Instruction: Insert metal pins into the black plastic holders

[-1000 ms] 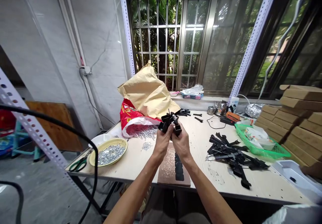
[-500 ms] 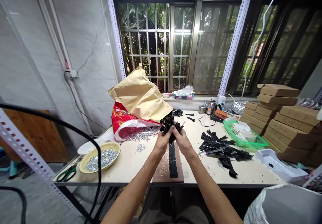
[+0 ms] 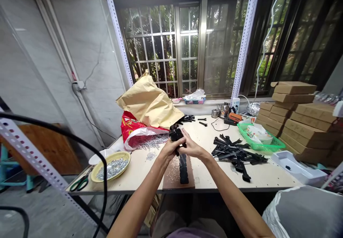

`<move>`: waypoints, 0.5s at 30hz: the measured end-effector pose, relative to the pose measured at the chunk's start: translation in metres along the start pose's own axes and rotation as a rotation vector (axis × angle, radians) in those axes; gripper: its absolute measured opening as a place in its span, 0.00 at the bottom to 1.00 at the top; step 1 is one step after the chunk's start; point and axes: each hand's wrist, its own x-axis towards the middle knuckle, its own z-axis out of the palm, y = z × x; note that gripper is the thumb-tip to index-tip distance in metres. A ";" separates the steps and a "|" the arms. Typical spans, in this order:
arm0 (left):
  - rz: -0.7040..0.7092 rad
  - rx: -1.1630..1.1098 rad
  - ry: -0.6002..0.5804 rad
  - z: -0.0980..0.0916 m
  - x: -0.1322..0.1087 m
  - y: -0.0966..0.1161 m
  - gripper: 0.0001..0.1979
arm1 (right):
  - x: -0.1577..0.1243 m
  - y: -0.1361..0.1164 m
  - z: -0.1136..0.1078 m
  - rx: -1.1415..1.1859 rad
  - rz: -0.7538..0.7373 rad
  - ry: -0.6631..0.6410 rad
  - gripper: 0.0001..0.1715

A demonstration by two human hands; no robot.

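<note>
A bunch of black plastic parts (image 3: pixel 175 134) is gripped between both my hands over the middle of the table. My left hand (image 3: pixel 170 149) wraps round it from the left and below. From the right, my right hand (image 3: pixel 189 144) presses its fingers against the same bunch. Beneath my hands a brown board (image 3: pixel 171 179) lies at the table's front edge, sprinkled with pale crumbs, with a row of black blocks (image 3: pixel 183 175) along it. Behind the bunch, the mouth of a tan paper sack (image 3: pixel 152 104) opens toward more black parts (image 3: pixel 189 118).
A pile of black parts (image 3: pixel 233 154) lies right of my arms, near a green basket (image 3: pixel 264 146) and stacked cardboard boxes (image 3: pixel 308 131). Left are a yellow bowl (image 3: pixel 128 156) of small metal pieces, scissors (image 3: pixel 80 183) and a red bag (image 3: pixel 128 125) spilling metal pins.
The black parts, earlier fanned out loosely between my hands, now form a tighter bunch. My right hand has turned more sideways across it. The view has shifted slightly.
</note>
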 end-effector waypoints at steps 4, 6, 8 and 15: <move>0.274 0.239 0.009 -0.002 -0.004 0.000 0.30 | -0.013 -0.009 -0.014 0.273 -0.017 -0.131 0.59; 0.470 0.460 0.078 -0.007 0.000 -0.001 0.28 | -0.021 -0.008 -0.020 0.504 0.038 -0.155 0.58; 0.629 0.671 0.174 -0.016 0.008 -0.004 0.25 | -0.029 -0.001 -0.024 0.663 0.121 -0.068 0.54; 0.543 0.628 0.334 -0.045 0.041 -0.022 0.17 | -0.045 0.037 -0.018 0.697 0.417 0.189 0.40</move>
